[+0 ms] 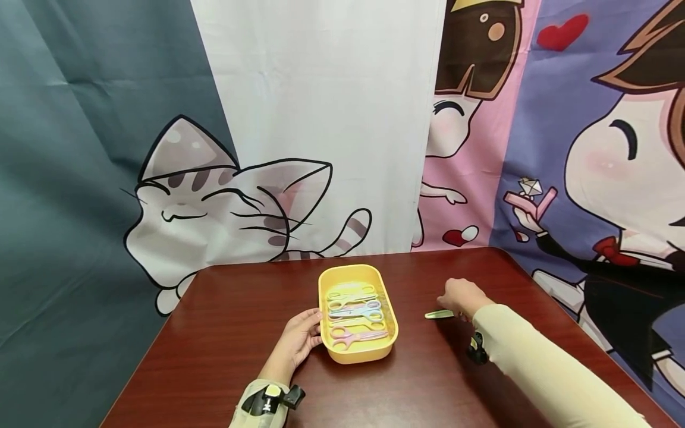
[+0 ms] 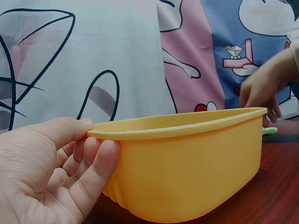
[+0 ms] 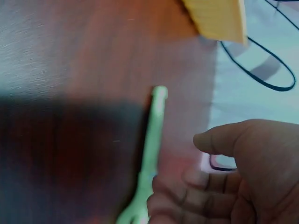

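My left hand [image 1: 298, 337] holds the near left side of a yellow plastic bin [image 1: 360, 358]; in the left wrist view the thumb lies on the rim and the fingers are against the outer wall. Inside the bin are several scissors, among them pink scissors [image 1: 345, 338] and blue scissors [image 1: 373, 310]. My right hand [image 1: 464, 296] is over green scissors [image 1: 439, 314] lying on the table. In the right wrist view its thumb is apart from loosely bent fingers, beside the green scissors [image 3: 152, 144], with nothing visible between them.
A dark red-brown wooden table [image 1: 225, 356] carries the bin and the scissors. Behind it hangs a cloth backdrop [image 1: 321, 89] with cartoon figures. A small black camera [image 1: 270, 400] is strapped to the left wrist, and another dark device [image 1: 477, 348] to the right.
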### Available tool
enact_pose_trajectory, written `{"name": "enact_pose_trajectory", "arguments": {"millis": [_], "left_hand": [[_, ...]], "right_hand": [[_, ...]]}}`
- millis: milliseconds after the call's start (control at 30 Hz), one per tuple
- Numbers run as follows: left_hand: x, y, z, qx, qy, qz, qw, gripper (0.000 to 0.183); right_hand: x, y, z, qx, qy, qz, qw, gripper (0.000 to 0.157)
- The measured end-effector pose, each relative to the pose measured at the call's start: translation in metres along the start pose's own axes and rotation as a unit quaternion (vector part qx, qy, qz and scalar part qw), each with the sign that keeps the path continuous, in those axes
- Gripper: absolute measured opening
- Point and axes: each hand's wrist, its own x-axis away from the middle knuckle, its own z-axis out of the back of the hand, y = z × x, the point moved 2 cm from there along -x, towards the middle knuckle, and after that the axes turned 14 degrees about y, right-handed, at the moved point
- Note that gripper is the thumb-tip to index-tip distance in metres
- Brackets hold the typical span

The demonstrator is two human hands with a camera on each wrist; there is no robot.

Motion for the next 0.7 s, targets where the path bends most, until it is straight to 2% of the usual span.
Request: {"name": "enact_pose_trajectory", "arguments": {"millis": [67,167,333,467,600,700], "left_hand": [[0.0,0.001,0.0,0.0,0.001,0.001,1.0,0.041],[0.001,0.001,0.0,0.001,-0.004,0.006,1.0,0.04],[0.004,0.003,-0.004,-0.003,-0.019,0.006,0.9998,0.041],[0.006,0.004,-0.006,-0.005,-0.025,0.005,0.9997,0.043],[0.006,0.005,-0.005,-0.007,-0.022,0.003,0.9997,0.043],[0.005,0.005,-0.002,-0.002,-0.017,0.004,0.9999,0.043]], "right_hand": [[0.003,0.002,-0.006,0.012,-0.009,-0.023,1.0,0.026],[0.004,0.003,-0.012,0.042,0.018,-0.026,0.999,0.028],[0.0,0.011,-0.017,0.067,0.057,-0.043,0.995,0.055],[-0.002,0.02,-0.015,0.052,0.049,-0.03,0.997,0.072],[-0.001,0.025,-0.013,0.017,0.025,-0.005,1.0,0.078],[0.002,0.025,-0.014,0.004,0.005,-0.029,1.0,0.086]]}}
